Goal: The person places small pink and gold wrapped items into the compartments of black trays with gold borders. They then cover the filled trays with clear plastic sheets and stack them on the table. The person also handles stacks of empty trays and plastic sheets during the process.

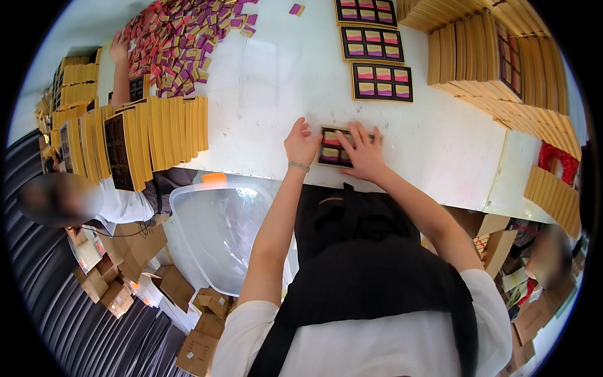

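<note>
A black compartment tray with a gold rim (331, 155) lies flat on the white table in front of me. Small rectangular pieces in pink, purple and gold show in its compartments. My right hand (364, 156) is spread over the tray's right half, fingers apart, covering several compartments. Just off the tray's left edge is my left hand (301, 144), its fingers loosely bent and apart, with nothing visible in them. Farther back, three similar trays stand in a column, the closest being a filled tray (382, 82) with pink, gold and purple pieces.
A large heap of small pieces (179, 50) covers the far left, where another person's hand (118, 47) reaches in. Upright rows of gold-edged trays (169, 132) line the left; stacked trays (465, 53) stand at right. A clear plastic bin (217, 226) sits below the table edge.
</note>
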### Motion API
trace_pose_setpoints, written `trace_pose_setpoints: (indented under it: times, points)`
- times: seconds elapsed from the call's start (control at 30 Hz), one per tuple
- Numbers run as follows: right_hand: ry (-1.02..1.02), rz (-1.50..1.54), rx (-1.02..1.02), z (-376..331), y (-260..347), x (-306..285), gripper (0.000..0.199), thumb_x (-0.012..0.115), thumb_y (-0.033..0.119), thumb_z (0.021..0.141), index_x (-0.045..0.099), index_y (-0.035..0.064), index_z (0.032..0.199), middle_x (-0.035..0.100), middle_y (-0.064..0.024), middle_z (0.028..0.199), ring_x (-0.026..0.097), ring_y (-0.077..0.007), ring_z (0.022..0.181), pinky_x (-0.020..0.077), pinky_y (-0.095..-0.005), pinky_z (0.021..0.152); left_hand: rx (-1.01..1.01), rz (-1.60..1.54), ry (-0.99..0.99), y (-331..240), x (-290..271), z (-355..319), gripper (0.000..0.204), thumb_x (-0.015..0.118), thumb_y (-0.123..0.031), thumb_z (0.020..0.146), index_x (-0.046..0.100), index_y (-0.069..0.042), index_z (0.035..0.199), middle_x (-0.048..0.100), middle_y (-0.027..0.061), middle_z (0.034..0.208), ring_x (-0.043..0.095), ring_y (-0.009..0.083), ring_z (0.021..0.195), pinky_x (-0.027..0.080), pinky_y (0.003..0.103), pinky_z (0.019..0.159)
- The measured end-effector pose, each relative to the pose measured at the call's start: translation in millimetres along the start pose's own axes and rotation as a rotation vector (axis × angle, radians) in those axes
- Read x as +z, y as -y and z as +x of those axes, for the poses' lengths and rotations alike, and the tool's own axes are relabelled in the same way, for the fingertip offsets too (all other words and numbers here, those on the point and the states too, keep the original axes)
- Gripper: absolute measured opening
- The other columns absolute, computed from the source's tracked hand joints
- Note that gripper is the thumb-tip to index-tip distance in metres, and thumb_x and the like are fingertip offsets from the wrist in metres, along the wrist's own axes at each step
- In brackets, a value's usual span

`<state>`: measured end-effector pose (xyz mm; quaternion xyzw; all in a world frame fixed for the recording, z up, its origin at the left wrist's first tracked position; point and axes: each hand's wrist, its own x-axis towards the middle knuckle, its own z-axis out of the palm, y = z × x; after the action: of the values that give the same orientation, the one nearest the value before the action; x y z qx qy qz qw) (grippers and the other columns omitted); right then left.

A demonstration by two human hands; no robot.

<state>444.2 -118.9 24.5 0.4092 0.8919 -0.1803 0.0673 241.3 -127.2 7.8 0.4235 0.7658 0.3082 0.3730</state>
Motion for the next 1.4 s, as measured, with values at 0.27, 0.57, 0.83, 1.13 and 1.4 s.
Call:
trace_pose_setpoints:
  times: [0.27,0.57,0.83,1.13,1.4]
  points:
    - [0.079,-0.131,0.442,-131,-135,-29,0.118,0.083,0.047,0.054,0.022,0.0104,0.147,0.013,-0.0195,0.153,0.014,-0.0388,0.141,0.0116,-0.0703,0.103,0.399,0.798,-0.260,-3,-50,91,0.059,0.071,-0.022,0.079,0.047,-0.007,0.131,0.038,0.0142,0.143,0.034,0.0309,0.133,0.036,0.042,0.104]
    - [-0.520,0.256,0.181,51,-164,-54,0.090,0.065,0.047,0.082,0.021,-0.0012,0.144,0.021,-0.0264,0.148,0.023,-0.0446,0.135,0.0250,-0.0470,0.110,0.407,1.238,-0.102,-25,-58,135,0.051,0.052,-0.041,0.092,0.041,-0.026,0.139,0.031,0.0066,0.150,0.024,0.0301,0.139,0.021,0.067,0.104]
    - [-0.372,0.406,0.296,28,-122,-66,0.088,0.063,0.044,0.084,0.018,0.0008,0.146,0.025,-0.0233,0.147,0.030,-0.0400,0.133,0.0268,-0.0442,0.110,0.609,-0.310,-0.290,-102,-92,50,0.012,0.055,0.004,0.089,0.058,0.002,0.100,0.063,0.0180,0.115,0.061,0.0271,0.108,0.052,0.035,0.090]
    - [0.133,0.824,-0.295,-19,-57,-152,0.121,0.085,0.042,0.057,0.013,0.0096,0.148,0.022,-0.0217,0.147,0.021,-0.0388,0.137,0.0257,-0.0474,0.110,0.179,-1.086,0.719,-119,-20,14,0.017,0.055,0.009,0.082,0.057,-0.005,0.092,0.063,0.0139,0.108,0.060,0.0246,0.101,0.048,0.043,0.092]
    - [-0.249,0.197,0.317,4,-97,-65,0.125,0.089,0.042,0.048,0.018,0.0160,0.148,0.030,-0.0194,0.137,0.030,-0.0380,0.129,0.0359,-0.0598,0.096,-0.070,-0.441,0.285,-66,34,127,0.040,0.049,-0.027,0.098,0.053,-0.001,0.127,0.058,0.0102,0.126,0.054,0.0192,0.116,0.043,0.030,0.091]
